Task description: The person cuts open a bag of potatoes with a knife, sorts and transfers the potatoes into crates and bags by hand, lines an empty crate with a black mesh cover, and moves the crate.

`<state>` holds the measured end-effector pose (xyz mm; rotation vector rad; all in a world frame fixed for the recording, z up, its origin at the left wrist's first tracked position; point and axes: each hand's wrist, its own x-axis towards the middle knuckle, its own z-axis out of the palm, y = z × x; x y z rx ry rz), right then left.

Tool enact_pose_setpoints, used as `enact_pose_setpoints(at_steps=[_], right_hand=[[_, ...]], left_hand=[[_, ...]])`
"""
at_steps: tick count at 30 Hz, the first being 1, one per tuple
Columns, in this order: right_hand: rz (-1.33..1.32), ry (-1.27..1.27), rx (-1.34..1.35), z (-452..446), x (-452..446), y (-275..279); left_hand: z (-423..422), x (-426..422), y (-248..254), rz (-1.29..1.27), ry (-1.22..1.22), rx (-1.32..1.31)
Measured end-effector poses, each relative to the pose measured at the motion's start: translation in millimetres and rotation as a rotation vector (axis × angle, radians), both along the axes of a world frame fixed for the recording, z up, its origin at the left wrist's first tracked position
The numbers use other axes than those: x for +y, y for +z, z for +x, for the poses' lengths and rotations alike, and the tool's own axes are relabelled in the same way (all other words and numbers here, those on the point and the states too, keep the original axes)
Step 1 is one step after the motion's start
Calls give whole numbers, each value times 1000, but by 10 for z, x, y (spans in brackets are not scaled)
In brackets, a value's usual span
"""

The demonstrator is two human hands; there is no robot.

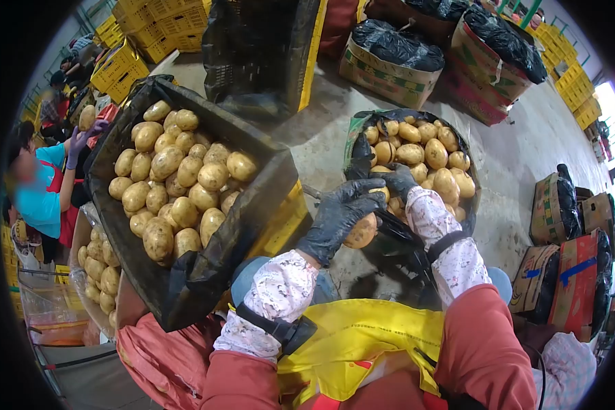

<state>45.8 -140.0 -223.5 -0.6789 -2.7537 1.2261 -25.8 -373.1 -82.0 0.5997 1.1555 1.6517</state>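
Head view, slip risk: the loose potato (361, 234), just outside the lined box's (354, 130) near-left rim, might drop if the left hand's (342, 215) hold is slack (its underside looks unsupported).
Left hand: wrist bent, apparently clamped on that potato.
Right hand (398, 181): extended over the box's near rim, fingers lowered at its potatoes (436, 154); grip unclear.

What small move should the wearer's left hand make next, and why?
Probably move its potato over the black-lined box: the left hand appears to hold it just short of the near rim, while the right hand is already at that box's potatoes.
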Motion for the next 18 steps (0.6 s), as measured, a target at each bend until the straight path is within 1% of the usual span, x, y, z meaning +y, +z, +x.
enact_pose_setpoints(at_steps=[1,2,3,4,5,6,7,8,9,10,11,13,14,16,17,18], right_hand=[[151,99,15,36,-26,50],[-136,-185,54,76,-47,97],[-556,-405,90,173,-81,144],[-937,-698,187,252,-160,270],[-1310,-720,276,446,-187,456],[-1174,-590,456,584,-435,689],[-822,-370,452,688,-498,794],[-363,-211,447,791,-561,900],[28,-139,494,896,-625,1008],[148,-51,486,960,-706,1069],[105,-17,493,969,-755,1047],[17,51,501,989,-858,1005],[-336,-17,511,990,-834,742],[-371,-95,511,958,-1021,878],[-389,-134,513,942,-1115,945],[-807,-259,549,966,-1308,1361]], left_hand=[[1,12,-45,-26,-27,40],[16,8,-77,-38,-17,-14],[9,2,-123,-37,-16,-17],[15,-9,-177,-24,-37,107],[42,-16,-215,-9,-63,228],[83,-26,-196,-7,-77,217],[121,-42,-143,-96,-71,376],[157,-45,-108,-183,-65,541],[192,-32,-118,-176,-80,541],[223,-20,-142,-147,-42,736],[250,-14,-150,-116,0,931],[316,-17,-88,-79,-34,916],[354,-22,-35,-70,-45,900],[372,-34,-24,-59,-54,896],[372,-45,-102,-44,-19,840],[372,-56,-143,-30,17,781]])
